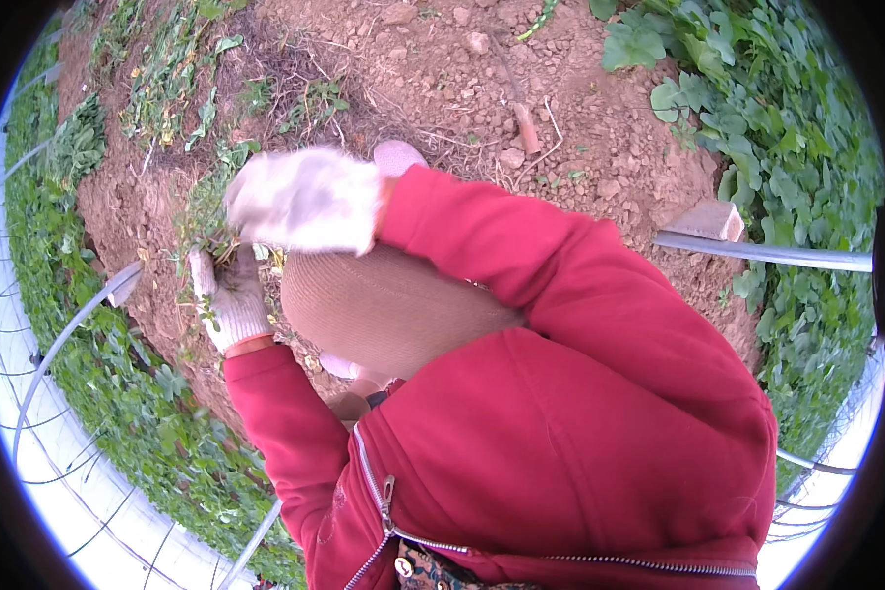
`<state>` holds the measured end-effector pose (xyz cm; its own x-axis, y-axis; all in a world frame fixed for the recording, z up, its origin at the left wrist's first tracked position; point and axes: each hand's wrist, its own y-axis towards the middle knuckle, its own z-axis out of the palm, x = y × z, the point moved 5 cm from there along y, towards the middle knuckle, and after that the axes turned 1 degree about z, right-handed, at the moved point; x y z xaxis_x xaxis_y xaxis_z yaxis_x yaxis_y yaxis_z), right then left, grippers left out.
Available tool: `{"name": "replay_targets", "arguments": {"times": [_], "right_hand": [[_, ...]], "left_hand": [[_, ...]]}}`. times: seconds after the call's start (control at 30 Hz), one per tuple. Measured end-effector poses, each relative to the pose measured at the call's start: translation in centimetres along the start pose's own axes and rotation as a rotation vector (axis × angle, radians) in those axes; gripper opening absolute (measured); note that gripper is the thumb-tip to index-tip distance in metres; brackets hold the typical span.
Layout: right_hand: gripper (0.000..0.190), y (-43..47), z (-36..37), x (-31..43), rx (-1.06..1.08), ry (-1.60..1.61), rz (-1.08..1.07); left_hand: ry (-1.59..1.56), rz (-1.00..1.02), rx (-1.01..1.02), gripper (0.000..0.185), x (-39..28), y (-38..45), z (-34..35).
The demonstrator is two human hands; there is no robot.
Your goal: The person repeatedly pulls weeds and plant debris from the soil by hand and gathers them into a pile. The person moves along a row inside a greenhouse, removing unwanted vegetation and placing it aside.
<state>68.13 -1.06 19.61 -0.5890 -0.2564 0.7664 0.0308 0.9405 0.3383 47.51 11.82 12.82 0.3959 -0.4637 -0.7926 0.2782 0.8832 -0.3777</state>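
My left hand (234, 301), in a white knit glove, is closed around a bunch of pulled green plants, whose leaves stick out past the thumb. Just above it, my right hand (306, 198), gloved in white with grey soiling, is blurred. Its fingertips reach the upper part of the green plants (210, 214); whether they grip the stems is hidden. Both hands are beside my bent knee in brown trousers (383, 310).
Uprooted, wilting plants (169, 81) lie on the soil at the upper left. Leafy green rows (789, 147) border both sides. Metal hoop poles (767, 251) stand by concrete blocks (704, 220). A brown stick-like piece (526, 128) lies among the clods.
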Motion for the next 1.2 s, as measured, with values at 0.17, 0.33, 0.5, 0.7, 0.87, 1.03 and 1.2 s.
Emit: {"name": "replay_targets", "arguments": {"times": [0.17, 0.33, 0.5, 0.7, 0.87, 1.03, 1.2], "right_hand": [[0.042, -12.9, -4.2, -18.5, -0.288, -0.374, 0.928], [0.042, -26.1, -6.3, -25.9, -0.268, -0.573, 1.453], [0.056, -28.9, -5.4, -27.0, -0.228, -0.486, 1.579], [0.048, -29.7, -5.7, -31.8, -0.203, -0.595, 1.650], [0.039, -28.2, -6.4, -32.0, -0.575, -0.244, 1.395], [0.042, -26.6, -11.1, -33.2, -0.640, -0.351, 1.299], [0.046, -17.3, -13.7, -29.2, -0.488, -0.115, 1.036]], "left_hand": [[-0.111, -0.041, -0.042, 0.039, -0.9, -0.5, -4.7], [-0.089, 0.055, -0.339, 0.038, -3.2, -3.8, -17.0], [-0.149, 0.172, -0.323, 0.036, -7.3, -7.7, -20.7], [-0.189, 0.374, -0.372, 0.036, -14.0, -11.5, -25.7], [-0.407, 0.346, -0.470, 0.038, -14.3, -14.7, -32.0], [-0.370, 0.399, -0.592, 0.027, -12.2, -15.6, -29.3], [-0.355, 0.420, -0.319, 0.024, -12.2, -16.6, -28.8]]}}
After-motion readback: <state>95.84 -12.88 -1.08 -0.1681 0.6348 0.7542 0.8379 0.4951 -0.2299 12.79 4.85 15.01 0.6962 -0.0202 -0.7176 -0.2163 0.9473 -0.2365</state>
